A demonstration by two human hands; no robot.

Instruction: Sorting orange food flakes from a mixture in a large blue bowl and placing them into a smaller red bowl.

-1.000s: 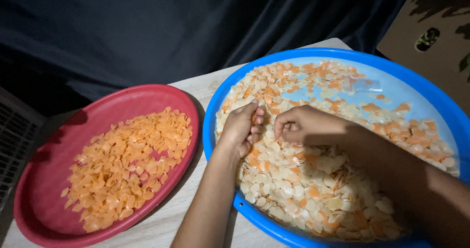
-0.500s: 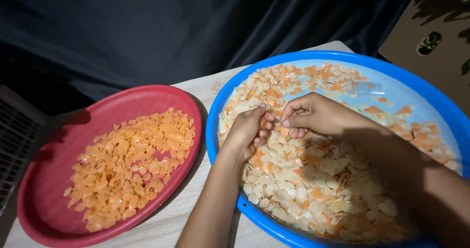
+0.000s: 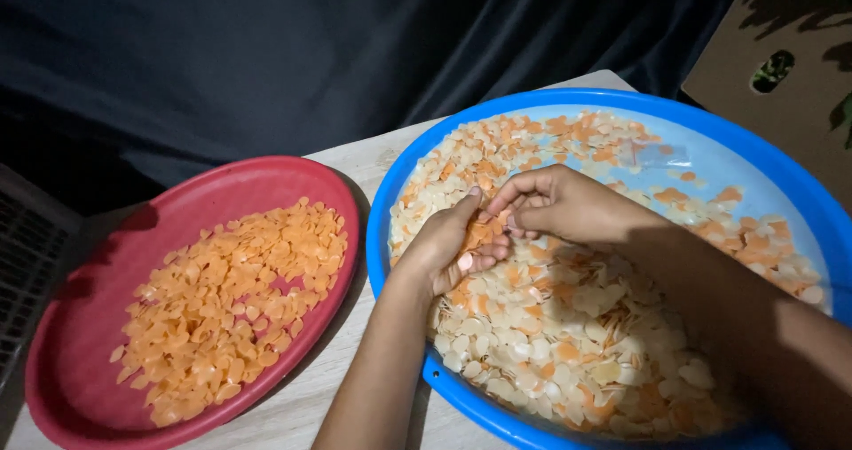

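The cupped left hand (image 3: 448, 246) holds orange chips (image 3: 482, 233); the right hand (image 3: 559, 203) pinches more there. The round red plastic tray (image 3: 80, 326), left of the hands, holds sorted orange pieces (image 3: 226, 303); many remain mixed in the round blue plastic basin (image 3: 772, 153).

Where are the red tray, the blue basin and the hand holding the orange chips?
red tray (image 3: 67, 361): head view, bare inner floor near its left rim.
blue basin (image 3: 710, 161): head view, bare inner wall at upper right.
left hand (image 3: 444, 246): head view, back of the cupped hand.
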